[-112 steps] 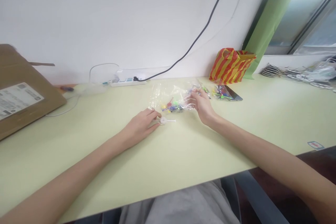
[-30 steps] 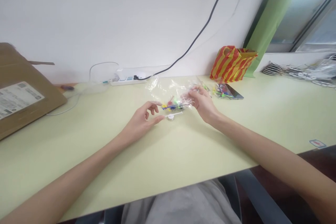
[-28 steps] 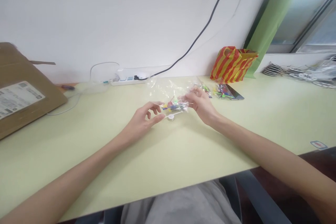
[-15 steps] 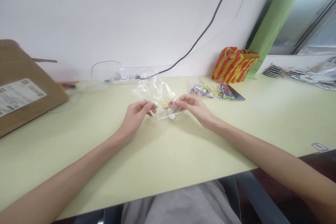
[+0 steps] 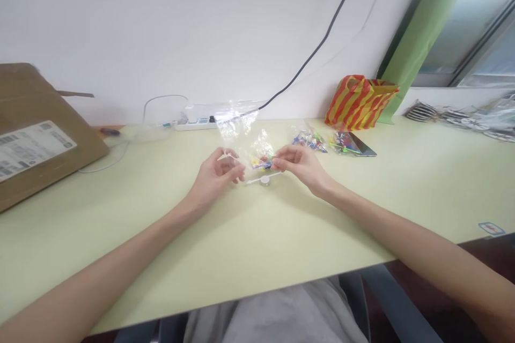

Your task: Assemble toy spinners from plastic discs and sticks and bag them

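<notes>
A clear plastic bag (image 5: 237,126) stands crinkled between my hands, with small red, yellow, blue and green pieces (image 5: 263,162) low at its right side. My left hand (image 5: 220,174) has its fingers curled at the left edge of the film. At the other side, my right hand (image 5: 300,166) pinches the bag beside the coloured pieces, and its fingertips partly hide them. Just below lies a thin white stick (image 5: 254,179), along with a small round white piece (image 5: 264,180) on the pale green table (image 5: 241,241).
Two more clear bags of coloured pieces (image 5: 309,140) lie behind my right hand, near a dark phone (image 5: 362,144). A red-and-yellow striped bag (image 5: 360,102) stands by the wall. Left is a cardboard box (image 5: 52,112). A power strip (image 5: 195,125) and black cable (image 5: 306,59) are behind.
The bag's film has spread upward and the coloured pieces sit lower in it. My left hand's fingers have shifted slightly, and more of the white stick shows. The view has moved a little.
</notes>
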The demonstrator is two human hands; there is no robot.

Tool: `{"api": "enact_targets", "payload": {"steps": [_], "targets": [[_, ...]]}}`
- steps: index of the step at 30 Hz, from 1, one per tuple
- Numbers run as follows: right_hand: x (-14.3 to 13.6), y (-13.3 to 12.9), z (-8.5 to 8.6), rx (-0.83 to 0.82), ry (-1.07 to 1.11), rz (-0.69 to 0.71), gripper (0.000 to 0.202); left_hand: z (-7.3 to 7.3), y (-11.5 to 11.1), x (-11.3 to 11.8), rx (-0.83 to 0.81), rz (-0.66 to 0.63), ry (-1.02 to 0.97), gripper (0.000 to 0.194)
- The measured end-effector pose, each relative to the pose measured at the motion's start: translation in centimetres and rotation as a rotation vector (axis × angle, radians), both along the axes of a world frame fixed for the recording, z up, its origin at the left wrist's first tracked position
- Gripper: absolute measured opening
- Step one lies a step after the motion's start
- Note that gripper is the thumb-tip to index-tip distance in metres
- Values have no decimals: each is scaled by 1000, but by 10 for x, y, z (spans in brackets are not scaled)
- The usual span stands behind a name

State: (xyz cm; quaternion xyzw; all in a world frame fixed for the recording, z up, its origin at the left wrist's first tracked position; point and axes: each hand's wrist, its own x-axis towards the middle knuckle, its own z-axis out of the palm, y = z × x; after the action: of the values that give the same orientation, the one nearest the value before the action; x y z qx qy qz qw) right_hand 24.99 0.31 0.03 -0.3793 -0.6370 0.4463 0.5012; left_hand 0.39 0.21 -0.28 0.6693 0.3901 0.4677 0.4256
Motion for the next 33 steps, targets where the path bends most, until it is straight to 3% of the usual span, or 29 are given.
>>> {"api": "enact_targets", "payload": {"steps": [3,10,17,19,24,33], "targets": [[1,2,-3,-8,41,-5,34,-1,1,-1,-18,-29,35,41],[5,5,-5,19,29,-9,32,2,3,-9,55,-48,18,41],[4,2,-1,52,-5,-4,29,5,-1,-11,61,-46,94,28],[3,0,-1,54,-31,17,30,6,-2,-9,76,-30,152,22],[0,-1,-2,84,-158,96,33,3,1,-6,84,60,206,30],[1,-3,1,156,-224,86,43,1,3,-5,68,120,158,23]]}}
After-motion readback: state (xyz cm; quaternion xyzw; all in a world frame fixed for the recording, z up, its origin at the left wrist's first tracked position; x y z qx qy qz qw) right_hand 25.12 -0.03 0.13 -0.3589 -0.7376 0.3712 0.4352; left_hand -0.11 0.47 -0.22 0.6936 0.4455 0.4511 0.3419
